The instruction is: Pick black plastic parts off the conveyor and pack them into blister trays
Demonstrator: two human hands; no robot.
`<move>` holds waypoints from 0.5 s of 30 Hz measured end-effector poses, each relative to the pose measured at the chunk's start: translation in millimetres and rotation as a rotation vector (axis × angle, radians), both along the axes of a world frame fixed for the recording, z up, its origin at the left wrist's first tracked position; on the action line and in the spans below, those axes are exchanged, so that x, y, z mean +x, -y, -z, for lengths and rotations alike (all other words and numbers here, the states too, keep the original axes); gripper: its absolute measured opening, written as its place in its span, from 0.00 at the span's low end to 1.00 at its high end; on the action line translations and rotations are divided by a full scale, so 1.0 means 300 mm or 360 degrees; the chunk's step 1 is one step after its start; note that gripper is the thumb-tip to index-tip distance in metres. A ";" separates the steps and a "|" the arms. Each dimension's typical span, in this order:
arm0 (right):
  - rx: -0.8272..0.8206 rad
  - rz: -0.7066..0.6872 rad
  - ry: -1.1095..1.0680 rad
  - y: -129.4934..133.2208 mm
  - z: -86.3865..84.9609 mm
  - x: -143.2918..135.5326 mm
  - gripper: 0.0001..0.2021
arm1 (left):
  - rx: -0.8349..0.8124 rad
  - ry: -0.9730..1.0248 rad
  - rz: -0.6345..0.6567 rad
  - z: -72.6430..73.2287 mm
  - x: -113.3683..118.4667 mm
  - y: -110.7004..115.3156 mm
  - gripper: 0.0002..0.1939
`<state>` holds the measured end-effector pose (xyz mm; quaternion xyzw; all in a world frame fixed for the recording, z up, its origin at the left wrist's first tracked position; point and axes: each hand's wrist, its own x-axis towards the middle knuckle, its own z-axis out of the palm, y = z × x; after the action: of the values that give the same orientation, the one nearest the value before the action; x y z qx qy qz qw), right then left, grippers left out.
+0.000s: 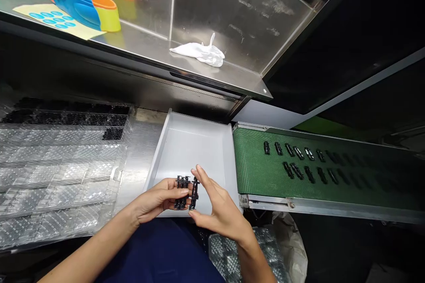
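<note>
Over the near part of the white tray [195,135], my left hand [161,196] grips a small stack of black plastic parts [181,192], its thumb lying across them. Close beside the stack, one more black plastic part [194,193] stands upright between the thumb and fingertips of my right hand [219,208], which hold it by its two ends. This part is next to the stack; whether they touch, I cannot tell.
Clear plastic blister trays [63,177] lie at left, black parts filling their far rows. On the right, a green conveyor belt [252,163] carries two rows of black parts. A steel shelf [142,46] above holds a crumpled white item [202,53] and a blue-orange-yellow holder [79,2].
</note>
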<state>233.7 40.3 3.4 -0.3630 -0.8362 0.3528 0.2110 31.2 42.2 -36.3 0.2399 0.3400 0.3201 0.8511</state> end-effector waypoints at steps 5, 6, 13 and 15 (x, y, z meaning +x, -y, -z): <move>-0.0068 0.0011 0.0005 0.006 0.000 0.007 0.55 | 0.0097 -0.0067 0.0033 -0.016 0.017 -0.003 0.11; -0.0090 0.0012 -0.0015 0.006 0.001 0.009 0.55 | 0.0093 -0.0053 0.0043 -0.016 0.021 -0.003 0.12; -0.0176 0.0005 -0.0230 -0.007 0.015 0.039 0.55 | -0.0085 0.0192 0.0049 -0.002 0.048 -0.013 0.17; -0.0159 0.0011 -0.0243 -0.012 0.019 0.045 0.55 | -0.0109 0.0212 0.0033 -0.005 0.053 -0.020 0.18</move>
<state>247.2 44.1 -2.2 -0.3481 -0.7977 0.4200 0.2570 47.3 48.3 -34.7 0.1925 0.2909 0.3147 0.8828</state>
